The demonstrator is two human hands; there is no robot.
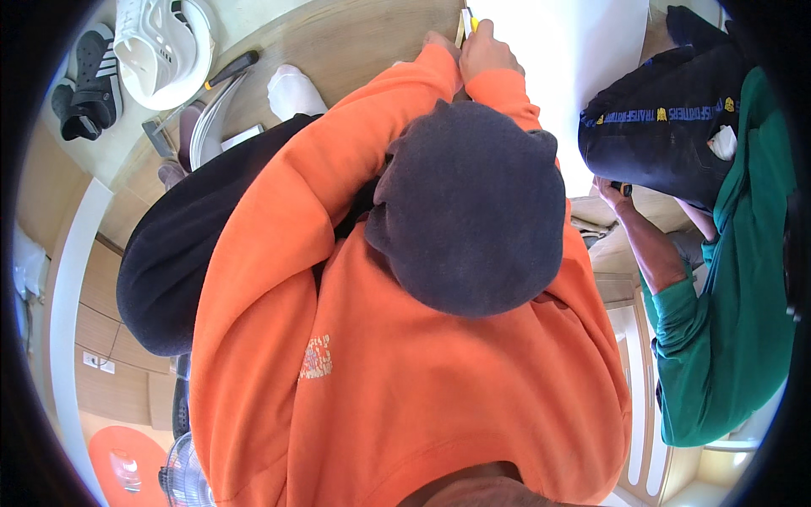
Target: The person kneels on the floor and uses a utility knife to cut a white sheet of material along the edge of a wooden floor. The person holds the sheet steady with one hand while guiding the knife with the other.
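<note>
Both my arms, in orange sleeves, reach forward past my raised, dark-clothed knee. My right hand [492, 56] is closed round a slim tool [474, 23] with a yellow part; its kind does not show clearly. It lies at the left edge of a bright white panel [549, 63]. Right beside it is my left hand [445, 42], low over the wood-look surface [363, 42]. The left fingers are mostly hidden, so their grip cannot be made out. A narrow pale strip [462, 30] runs along the panel's edge near both hands.
On the left lie a hammer [234, 69], a bent white strip [209, 127], dark sandals [91, 80] and white clogs [156, 46] on a round white object. A co-worker in green sleeves [718, 321] crouches at right, one hand [608, 190] near the panel. A fan [184, 473] stands lower left.
</note>
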